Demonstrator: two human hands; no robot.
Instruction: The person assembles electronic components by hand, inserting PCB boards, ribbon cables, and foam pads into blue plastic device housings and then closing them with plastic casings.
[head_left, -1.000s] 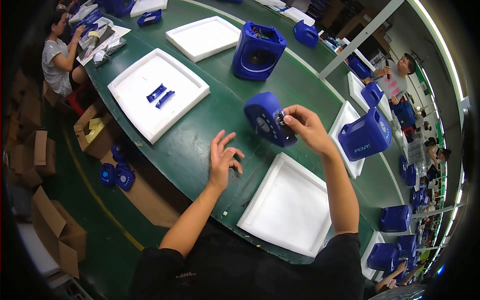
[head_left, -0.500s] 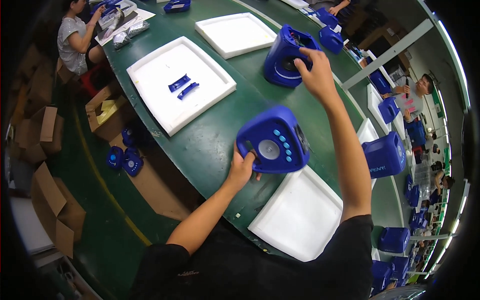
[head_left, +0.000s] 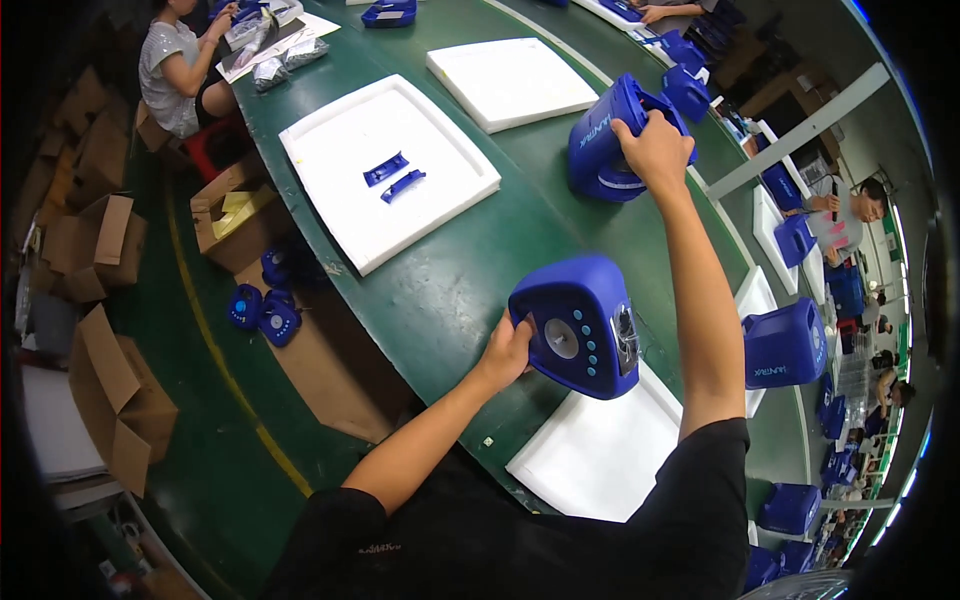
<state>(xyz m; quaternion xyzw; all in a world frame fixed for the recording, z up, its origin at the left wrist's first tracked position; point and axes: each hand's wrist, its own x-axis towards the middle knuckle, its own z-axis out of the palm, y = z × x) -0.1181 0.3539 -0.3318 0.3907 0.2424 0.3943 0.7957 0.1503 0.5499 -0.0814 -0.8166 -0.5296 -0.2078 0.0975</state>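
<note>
My left hand (head_left: 508, 352) is closed around one edge of a blue plastic casing front (head_left: 590, 280), held tilted above the table. That casing front carries a round grey disc, a row of light-blue buttons and a clear, shiny window on its right side. Farther off, my right hand (head_left: 658, 150) grips the top of an upright blue casing body (head_left: 598, 155), fingers bent over its upper rim; the fingertips are partly hidden. Two small blue plastic strips (head_left: 386, 168) lie in a white foam tray (head_left: 330, 215) to the left.
Another white foam tray (head_left: 575, 455) lies beneath the held casing front, and a third white tray (head_left: 510, 85) is at the back. More blue casings (head_left: 785, 345) stand on the right. Open cardboard boxes (head_left: 130, 400) sit on the floor at left; other people work nearby.
The far casing body has turned, and my right hand has moved from its open face to its top. The casing front in my left hand has tipped. The whole view has shifted slightly.
</note>
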